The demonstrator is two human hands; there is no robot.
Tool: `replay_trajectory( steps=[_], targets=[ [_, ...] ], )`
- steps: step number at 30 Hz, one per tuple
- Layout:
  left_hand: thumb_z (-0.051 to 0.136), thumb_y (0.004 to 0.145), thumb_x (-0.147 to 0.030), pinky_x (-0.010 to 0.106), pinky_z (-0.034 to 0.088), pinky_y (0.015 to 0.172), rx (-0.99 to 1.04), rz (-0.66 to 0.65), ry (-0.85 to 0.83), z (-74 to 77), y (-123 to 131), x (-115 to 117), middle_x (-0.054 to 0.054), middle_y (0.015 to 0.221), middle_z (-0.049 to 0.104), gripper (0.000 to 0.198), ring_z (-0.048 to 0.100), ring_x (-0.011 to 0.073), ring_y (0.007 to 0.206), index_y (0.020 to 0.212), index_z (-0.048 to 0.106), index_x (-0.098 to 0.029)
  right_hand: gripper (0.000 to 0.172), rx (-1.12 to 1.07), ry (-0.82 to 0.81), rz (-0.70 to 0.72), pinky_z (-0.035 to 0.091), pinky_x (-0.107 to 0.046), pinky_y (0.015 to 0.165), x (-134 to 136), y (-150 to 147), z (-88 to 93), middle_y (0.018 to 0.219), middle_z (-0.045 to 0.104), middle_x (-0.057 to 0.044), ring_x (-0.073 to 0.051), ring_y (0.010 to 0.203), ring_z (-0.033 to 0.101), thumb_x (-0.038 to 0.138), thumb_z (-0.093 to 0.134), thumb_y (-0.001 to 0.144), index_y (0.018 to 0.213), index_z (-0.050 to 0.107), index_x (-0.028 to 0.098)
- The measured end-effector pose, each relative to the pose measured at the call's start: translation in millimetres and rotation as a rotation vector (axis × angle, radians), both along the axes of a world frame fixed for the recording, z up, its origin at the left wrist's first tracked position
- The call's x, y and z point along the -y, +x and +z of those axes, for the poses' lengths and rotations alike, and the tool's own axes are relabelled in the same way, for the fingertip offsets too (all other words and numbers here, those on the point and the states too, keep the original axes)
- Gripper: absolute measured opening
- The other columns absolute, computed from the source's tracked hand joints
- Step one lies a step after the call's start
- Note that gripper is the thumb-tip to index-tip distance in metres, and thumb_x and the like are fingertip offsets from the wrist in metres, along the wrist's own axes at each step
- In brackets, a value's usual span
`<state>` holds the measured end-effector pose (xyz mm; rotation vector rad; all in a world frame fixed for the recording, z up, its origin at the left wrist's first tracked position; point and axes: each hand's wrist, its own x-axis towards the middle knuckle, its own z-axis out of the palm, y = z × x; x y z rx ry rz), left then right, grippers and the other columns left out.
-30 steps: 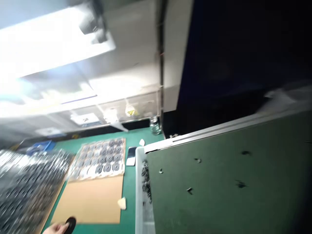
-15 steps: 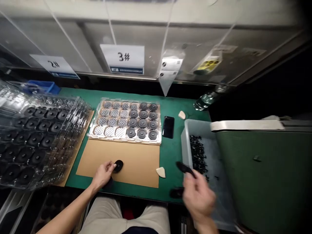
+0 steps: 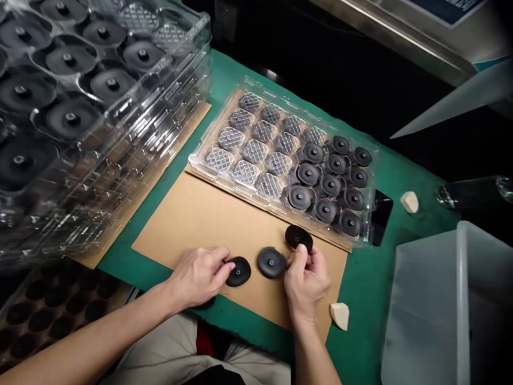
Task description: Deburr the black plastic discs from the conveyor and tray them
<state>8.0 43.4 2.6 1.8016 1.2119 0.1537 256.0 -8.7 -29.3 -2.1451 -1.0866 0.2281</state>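
Note:
My left hand pinches a round black disc by its edge, over the cardboard sheet. Under that palm a second dark piece shows only in part. My right hand has a thin black disc between thumb and fingers, tilted up. Another black disc, with a small raised centre, touches the same hand's fingers and appears held by them. Beyond both hands lies a clear plastic tray; black discs sit in its right-hand pockets, while its left pockets show a crosshatched base.
A tall stack of clear trays with black discs stands at left. A grey bin is at right. Two cream-coloured pieces, one near and one far, lie on the green table, with a black phone beside the tray.
My right hand has come left from beside the bin to over the cardboard, bringing its discs near the left hand's disc. The camera view has turned left and moved closer.

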Motion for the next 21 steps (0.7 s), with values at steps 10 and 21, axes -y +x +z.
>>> replay_trajectory(
  steps=[10, 21],
  targets=[
    [0.061, 0.094, -0.04, 0.029, 0.037, 0.065, 0.166, 0.224, 0.107, -23.8, -3, 12, -0.004, 0.061, 0.055, 0.031, 0.053, 0.0153, 0.058, 0.116, 0.073, -0.023, 0.061, -0.022, -0.215, 0.006, 0.042, -0.028, 0.057, 53, 28, 6.5, 0.061, 0.062, -0.003, -0.02, 0.056, 0.058, 0.074, 0.052, 0.098, 0.096, 0.074, 0.017],
    [0.056, 0.097, -0.053, 0.025, 0.029, 0.05, 0.466, 0.664, 0.043, 24.5, -3, 150, -0.005, 0.059, 0.046, 0.044, 0.038, 0.012, 0.052, 0.107, 0.073, -0.014, 0.027, -0.347, 0.003, 0.827, 0.041, -0.027, 0.065, 194, -91, 54.3, 0.077, 0.064, -0.004, -0.018, 0.066, 0.057, 0.04, 0.053, 0.106, 0.098, 0.069, 0.019]
  ],
)
